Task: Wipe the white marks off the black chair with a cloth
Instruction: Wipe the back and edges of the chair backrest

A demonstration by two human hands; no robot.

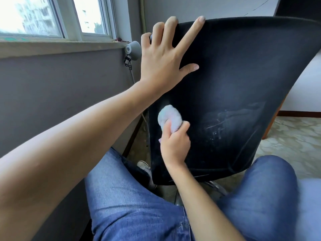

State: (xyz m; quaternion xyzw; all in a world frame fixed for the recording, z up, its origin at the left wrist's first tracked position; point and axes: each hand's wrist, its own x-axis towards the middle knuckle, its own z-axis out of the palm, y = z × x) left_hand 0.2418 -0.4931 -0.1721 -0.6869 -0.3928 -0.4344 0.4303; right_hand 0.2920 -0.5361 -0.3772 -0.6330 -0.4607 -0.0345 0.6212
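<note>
In the head view, we see the black chair directly in front of the seated person, its backrest tilted and facing the camera, between the two knees in blue jeans. The left hand rests flat on the upper left part of the backrest, fingers straight and spread wide, with the fingertips hooked over the top edge and the thumb lying on the fabric. The right hand grips a bunched pale cloth, fingers curled round it, pressing it against the lower left part of the backrest. The white marks lie on the lower middle of the backrest, just to the right of the cloth. We note a window at upper left and a small grey lamp beside the chair's left edge.
</note>
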